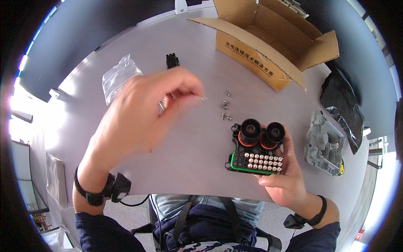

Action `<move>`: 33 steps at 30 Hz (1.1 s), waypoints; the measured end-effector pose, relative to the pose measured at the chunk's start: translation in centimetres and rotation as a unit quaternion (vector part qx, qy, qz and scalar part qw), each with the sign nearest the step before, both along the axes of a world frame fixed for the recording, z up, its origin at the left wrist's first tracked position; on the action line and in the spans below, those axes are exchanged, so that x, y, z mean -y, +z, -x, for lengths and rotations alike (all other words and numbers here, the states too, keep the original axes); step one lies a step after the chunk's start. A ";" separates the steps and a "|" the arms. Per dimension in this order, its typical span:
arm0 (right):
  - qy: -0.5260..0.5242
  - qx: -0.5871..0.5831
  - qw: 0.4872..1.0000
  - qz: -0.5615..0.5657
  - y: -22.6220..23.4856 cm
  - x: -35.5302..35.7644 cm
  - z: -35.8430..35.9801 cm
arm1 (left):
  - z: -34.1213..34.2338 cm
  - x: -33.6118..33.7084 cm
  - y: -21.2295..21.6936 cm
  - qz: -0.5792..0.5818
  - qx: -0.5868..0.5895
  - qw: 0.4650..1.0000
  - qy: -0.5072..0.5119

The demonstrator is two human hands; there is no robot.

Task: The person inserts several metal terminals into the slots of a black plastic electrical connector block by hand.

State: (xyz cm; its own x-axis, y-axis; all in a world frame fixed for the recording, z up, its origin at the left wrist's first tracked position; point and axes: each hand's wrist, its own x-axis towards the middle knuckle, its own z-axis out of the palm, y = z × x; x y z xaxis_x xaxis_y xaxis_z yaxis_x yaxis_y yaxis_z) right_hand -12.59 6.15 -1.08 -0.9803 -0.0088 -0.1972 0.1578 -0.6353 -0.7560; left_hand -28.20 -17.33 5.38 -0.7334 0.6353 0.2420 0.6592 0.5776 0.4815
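Observation:
My right hand (289, 180) grips a black connector module (235, 145) from its right side, thumb at the near edge. Two round black sockets (251, 130) with red-orange rings stand at its far end. Nearer to me, a green-edged block holds rows of silver pins (262, 161); a few holes at its left are without pins. My left hand (140, 109) is raised over the table, slightly blurred, its thumb and fingers closed in a pinch. Small silver metal pins (162, 104) show in its curled palm, and a tiny light tip shows at the fingertips.
Several small screws (226, 105) lie mid-table. Beyond are a black multi-hole block (172, 61), a clear plastic bag (121, 75) and an open cardboard box (252, 59). At right sit a grey metal housing (323, 145) and a black plastic bag (344, 109). A folded cloth (56, 178) lies far left.

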 end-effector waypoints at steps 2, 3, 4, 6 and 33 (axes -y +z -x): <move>-0.006 0.007 1.000 -0.003 0.0 -0.4 -0.1 | -1.9 -1.4 0.3 -0.132 0.054 0.988 -0.055; 0.000 0.012 1.000 0.002 0.2 -0.3 0.0 | -2.8 -1.5 0.4 -0.131 0.053 0.989 -0.052; 0.004 0.018 1.000 0.006 0.3 -0.2 0.0 | -3.6 -1.6 0.5 -0.138 0.088 0.981 -0.109; 0.001 0.010 1.000 0.005 0.3 0.1 0.0 | -4.9 -2.0 0.4 -0.144 0.122 0.968 -0.163; -0.003 0.018 1.000 0.006 0.5 0.2 0.0 | -5.9 -3.2 -4.0 -0.273 0.246 0.920 -0.136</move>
